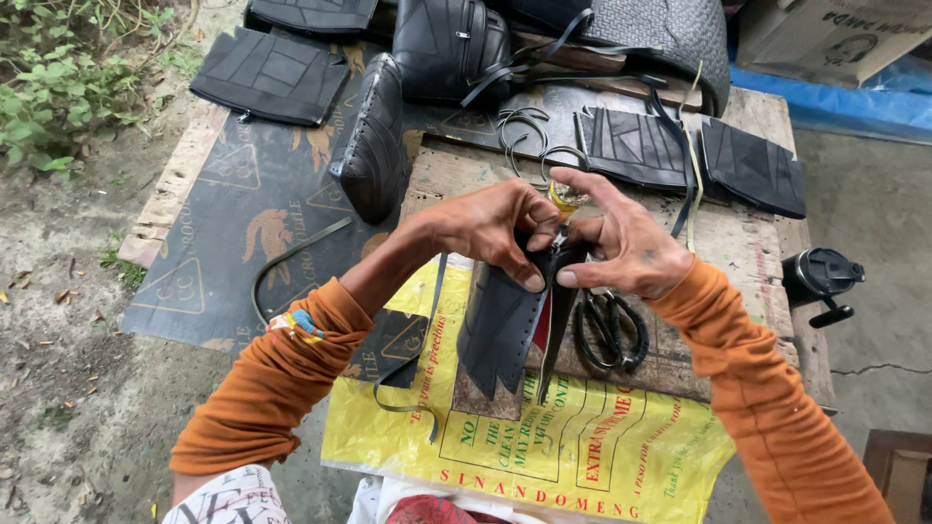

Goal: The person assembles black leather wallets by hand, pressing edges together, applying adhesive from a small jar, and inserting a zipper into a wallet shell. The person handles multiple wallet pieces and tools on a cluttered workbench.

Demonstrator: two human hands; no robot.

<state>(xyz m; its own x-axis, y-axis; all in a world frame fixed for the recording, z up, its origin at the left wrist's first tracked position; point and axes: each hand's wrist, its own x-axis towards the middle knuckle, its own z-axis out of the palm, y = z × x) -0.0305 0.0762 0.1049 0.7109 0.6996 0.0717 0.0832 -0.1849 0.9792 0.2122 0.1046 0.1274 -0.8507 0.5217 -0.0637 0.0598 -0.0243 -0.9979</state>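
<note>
My left hand (490,226) and my right hand (626,243) meet over a black rubber piece (500,325) with a row of punched holes along one edge. Both hands pinch its top end, where a small metal part sits between the fingers. The piece hangs down over a yellow printed sack (573,442). A small yellow-topped object shows just behind my right fingers. Both arms wear orange sleeves.
Black scissors (610,330) lie right of the piece on a wooden board (748,243). Stitched black panels (694,155), bags (451,44), a folded pouch (374,146) and rubber strips lie behind. A black bottle (820,277) hangs at the right. A flat panel (270,76) lies back left.
</note>
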